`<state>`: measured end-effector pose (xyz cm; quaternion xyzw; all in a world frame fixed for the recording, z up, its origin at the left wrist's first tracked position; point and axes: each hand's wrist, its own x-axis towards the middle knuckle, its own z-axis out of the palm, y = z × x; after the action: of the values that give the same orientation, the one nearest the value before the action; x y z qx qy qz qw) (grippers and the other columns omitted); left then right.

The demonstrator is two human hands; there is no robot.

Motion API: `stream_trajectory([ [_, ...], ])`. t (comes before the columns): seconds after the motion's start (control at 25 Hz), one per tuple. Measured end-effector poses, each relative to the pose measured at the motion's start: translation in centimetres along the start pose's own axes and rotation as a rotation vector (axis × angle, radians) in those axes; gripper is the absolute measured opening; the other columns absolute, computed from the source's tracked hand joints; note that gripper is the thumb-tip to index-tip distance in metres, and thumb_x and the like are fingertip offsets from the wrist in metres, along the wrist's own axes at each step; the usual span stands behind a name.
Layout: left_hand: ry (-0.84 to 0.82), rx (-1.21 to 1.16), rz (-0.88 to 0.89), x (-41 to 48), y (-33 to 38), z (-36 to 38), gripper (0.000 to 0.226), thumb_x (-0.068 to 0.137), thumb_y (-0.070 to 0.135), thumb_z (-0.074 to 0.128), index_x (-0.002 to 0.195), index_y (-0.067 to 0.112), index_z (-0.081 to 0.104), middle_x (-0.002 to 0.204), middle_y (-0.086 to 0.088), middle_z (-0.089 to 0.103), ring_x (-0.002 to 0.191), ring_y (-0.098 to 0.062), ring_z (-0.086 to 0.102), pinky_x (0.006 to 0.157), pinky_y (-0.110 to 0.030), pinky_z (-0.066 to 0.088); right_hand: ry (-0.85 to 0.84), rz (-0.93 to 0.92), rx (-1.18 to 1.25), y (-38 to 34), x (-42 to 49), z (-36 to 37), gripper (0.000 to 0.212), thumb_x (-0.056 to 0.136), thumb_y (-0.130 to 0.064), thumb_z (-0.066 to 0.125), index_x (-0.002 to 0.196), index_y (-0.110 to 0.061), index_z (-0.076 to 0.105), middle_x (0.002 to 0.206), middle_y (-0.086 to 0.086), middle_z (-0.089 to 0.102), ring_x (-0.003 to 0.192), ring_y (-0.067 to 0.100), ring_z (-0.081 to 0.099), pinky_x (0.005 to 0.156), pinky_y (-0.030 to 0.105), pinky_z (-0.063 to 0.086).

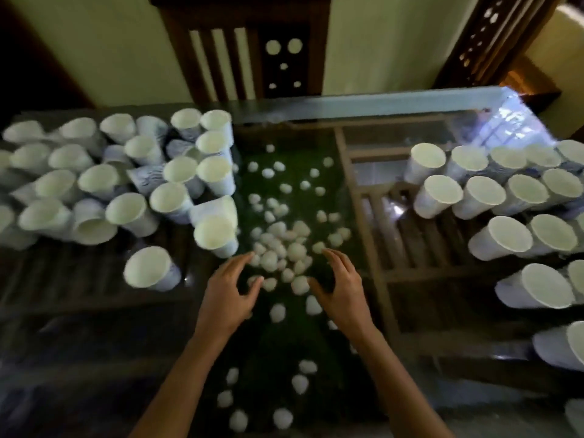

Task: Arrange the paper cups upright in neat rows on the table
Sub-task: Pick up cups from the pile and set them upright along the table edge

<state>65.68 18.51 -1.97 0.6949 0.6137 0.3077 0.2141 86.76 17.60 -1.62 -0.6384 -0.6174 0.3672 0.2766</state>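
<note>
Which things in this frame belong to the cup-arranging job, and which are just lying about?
Job: jumbled cups on the left; rowed cups on the right; lone cup by the left hand; right hand; glass-topped table.
Lying about: white pebbles in the green centre strip; wooden chair behind the table.

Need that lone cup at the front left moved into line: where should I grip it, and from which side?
Grip the lone cup round its side wall just below the rim, coming from its right with the left hand. It seems to stand mouth up, apart from the cluster, so that side is free.
</note>
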Motion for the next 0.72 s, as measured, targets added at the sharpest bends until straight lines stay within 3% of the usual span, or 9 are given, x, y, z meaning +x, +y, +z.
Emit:
stream_trajectory([
  [0.28, 0.202, 0.050, -0.186, -7.6, -8.1, -10.2, 0.039, 0.076, 0.012, 0.073, 0.112, 0.003, 0.062, 0.112, -0.011, 0.065, 0.105, -0.025, 0.061, 0.091, -0.040, 0.050, -0.090, -0.130, -0.196, -9.3, -1.4, 9.7, 0.060, 0.085, -0.028, 0.065, 0.138, -0.020, 0.037, 0.141, -0.001, 0.038, 0.127, 0.013, 0.040, 0.100, 0.019, 0.030],
  [0.44, 0.208, 0.009, -0.358, -8.5, -11.3, -12.7, 0.055, 0.075, 0.022, 0.076, 0.123, 0.006, 0.055, 0.123, -0.011, 0.059, 0.116, -0.023, 0.054, 0.099, -0.042, 0.045, -0.064, -0.079, -0.179, -11.8, -1.0, 13.3, 0.064, 0.082, -0.031, 0.069, 0.137, -0.022, 0.038, 0.139, 0.001, 0.042, 0.125, 0.017, 0.045, 0.102, 0.028, 0.035],
  [0.56, 0.177, -0.055, -0.378, -7.7, -12.9, -12.9, 0.062, 0.074, 0.027, 0.076, 0.127, 0.009, 0.051, 0.127, -0.011, 0.056, 0.120, -0.022, 0.051, 0.101, -0.044, 0.043, -0.006, -0.021, -0.144, -12.4, -0.6, 14.6, 0.066, 0.081, -0.029, 0.070, 0.137, -0.020, 0.038, 0.140, 0.003, 0.042, 0.128, 0.021, 0.042, 0.102, 0.028, 0.032],
  [0.64, 0.155, -0.098, -0.387, -6.9, -13.3, -12.6, 0.066, 0.073, 0.030, 0.076, 0.129, 0.009, 0.049, 0.130, -0.010, 0.055, 0.122, -0.021, 0.049, 0.102, -0.044, 0.043, 0.026, 0.042, -0.119, -12.5, -0.2, 14.7, 0.066, 0.082, -0.027, 0.069, 0.138, -0.019, 0.037, 0.143, 0.003, 0.040, 0.131, 0.021, 0.036, 0.102, 0.020, 0.030],
  [0.72, 0.151, -0.129, -0.399, -5.9, -13.4, -12.0, 0.071, 0.071, 0.032, 0.077, 0.131, 0.009, 0.047, 0.132, -0.010, 0.052, 0.124, -0.021, 0.047, 0.104, -0.042, 0.041, 0.061, 0.112, -0.067, -12.3, 0.4, 14.8, 0.067, 0.083, -0.026, 0.069, 0.140, -0.019, 0.035, 0.145, 0.002, 0.036, 0.132, 0.017, 0.033, 0.090, -0.003, 0.022],
])
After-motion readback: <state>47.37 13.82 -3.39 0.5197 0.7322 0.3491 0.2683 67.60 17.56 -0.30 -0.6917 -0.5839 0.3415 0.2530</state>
